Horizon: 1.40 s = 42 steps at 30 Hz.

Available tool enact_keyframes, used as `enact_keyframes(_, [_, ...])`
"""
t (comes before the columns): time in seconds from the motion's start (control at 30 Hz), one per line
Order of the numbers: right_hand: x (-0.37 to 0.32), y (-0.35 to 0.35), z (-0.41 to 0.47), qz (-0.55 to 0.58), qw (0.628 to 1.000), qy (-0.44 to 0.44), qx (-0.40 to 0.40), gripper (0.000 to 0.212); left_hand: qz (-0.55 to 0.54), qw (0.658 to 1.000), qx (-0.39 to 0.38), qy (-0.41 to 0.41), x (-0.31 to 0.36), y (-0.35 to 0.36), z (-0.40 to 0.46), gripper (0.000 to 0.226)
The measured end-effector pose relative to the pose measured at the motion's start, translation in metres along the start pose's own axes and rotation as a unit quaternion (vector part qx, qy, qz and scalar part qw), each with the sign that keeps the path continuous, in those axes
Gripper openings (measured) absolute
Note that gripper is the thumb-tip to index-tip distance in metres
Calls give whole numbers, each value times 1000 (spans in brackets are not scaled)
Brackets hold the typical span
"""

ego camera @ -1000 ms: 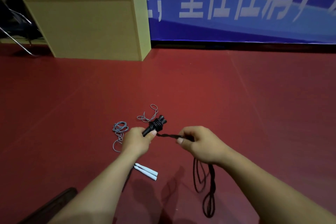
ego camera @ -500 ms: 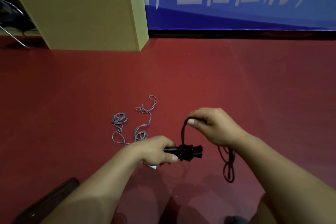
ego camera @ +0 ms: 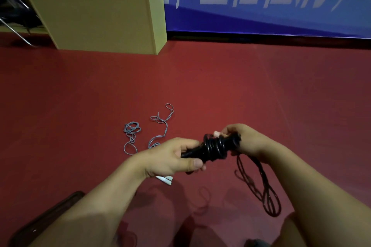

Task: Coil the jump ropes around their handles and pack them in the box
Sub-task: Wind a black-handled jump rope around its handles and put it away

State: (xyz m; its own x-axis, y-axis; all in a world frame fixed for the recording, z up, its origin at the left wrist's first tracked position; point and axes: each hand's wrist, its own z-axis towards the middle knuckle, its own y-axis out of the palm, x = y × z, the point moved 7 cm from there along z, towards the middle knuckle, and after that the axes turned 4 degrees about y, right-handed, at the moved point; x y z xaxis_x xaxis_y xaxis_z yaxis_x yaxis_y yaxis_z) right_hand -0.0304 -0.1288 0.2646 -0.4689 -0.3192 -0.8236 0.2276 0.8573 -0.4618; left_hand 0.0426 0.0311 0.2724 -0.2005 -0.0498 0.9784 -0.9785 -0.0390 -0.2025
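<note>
left hand (ego camera: 170, 158) grips black handles (ego camera: 192, 153); right hand (ego camera: 243, 140) pinches black rope (ego camera: 215, 145) coiled round them

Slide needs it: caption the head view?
Left hand grips black handles while right hand winds black rope around them.

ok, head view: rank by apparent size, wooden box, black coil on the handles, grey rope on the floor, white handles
1. wooden box, farthest away yet largest
2. grey rope, by its sprawl
3. black coil, nearer the camera, so unsure against the grey rope
4. white handles, mostly hidden under the left hand
</note>
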Motion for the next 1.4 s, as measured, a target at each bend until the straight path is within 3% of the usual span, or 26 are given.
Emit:
enact_keyframes(0.13, [2,14,3,99,994,24,-34,22,-73,990,118,28,7,-18,0,15])
enact_keyframes(0.33, [-10,30,-4,208,965,39,-157,9,-176,957,229,34,9,-41,-4,27])
enact_keyframes(0.57, [-25,37,-16,209,952,36,-223,26,-77,935,344,-35,-11,-67,-10,21])
enact_keyframes(0.7, [-28,38,-17,216,952,37,-215,31,-31,933,354,-52,-14,-74,-12,23])
enact_keyframes(0.9, [-24,37,-12,202,964,71,-159,14,84,912,390,-92,-25,-84,-15,22])
enact_keyframes(1.13, [-24,44,-15,163,969,95,-162,8,64,885,442,-134,-39,-95,-20,9])
enact_keyframes(1.27, [-31,46,-17,156,974,69,-150,12,116,877,439,-160,-44,-96,-18,8])
enact_keyframes(1.4, [-38,39,-17,79,993,-2,-88,13,243,862,392,-211,-51,-97,-17,16])
